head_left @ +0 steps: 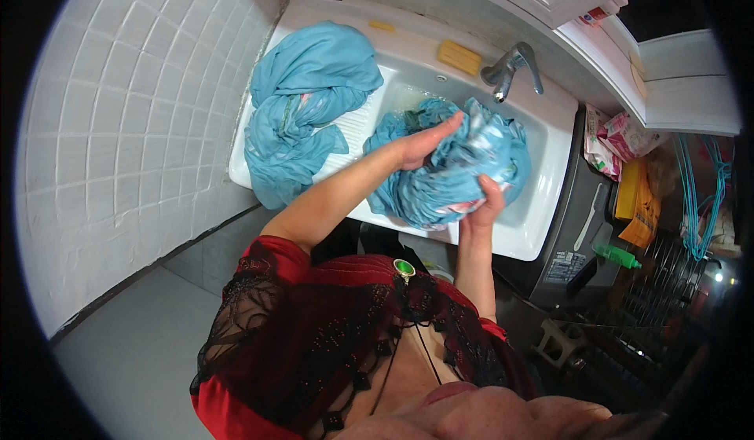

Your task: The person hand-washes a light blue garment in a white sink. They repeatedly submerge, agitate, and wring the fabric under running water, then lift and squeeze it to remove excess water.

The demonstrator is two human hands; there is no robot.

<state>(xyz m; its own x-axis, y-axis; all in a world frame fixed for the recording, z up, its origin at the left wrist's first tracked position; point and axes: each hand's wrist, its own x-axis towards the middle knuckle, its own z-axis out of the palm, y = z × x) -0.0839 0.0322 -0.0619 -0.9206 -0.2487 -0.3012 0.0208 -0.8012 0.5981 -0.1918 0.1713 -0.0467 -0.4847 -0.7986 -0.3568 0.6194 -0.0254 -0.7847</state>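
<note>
A large bunched blue cloth [436,185] with white and pink patches fills the sink basin [542,204], part of it blurred by motion. My left hand [428,141] lies along its upper left side, fingers stretched together against the folds and partly buried in them. On the near right side my right hand [487,203] is curled around the cloth, its thumb and fingers on the fabric. The bundle is held between my two hands. Some foamy water shows at the back of the basin, behind the cloth.
Another heap of blue cloth [306,102] lies on the ribbed washboard [357,130], hanging over the front edge. A chrome faucet [514,71] and a yellow soap bar [459,57] are behind the basin. On the right, a dark appliance top [569,228] holds a white brush [589,216].
</note>
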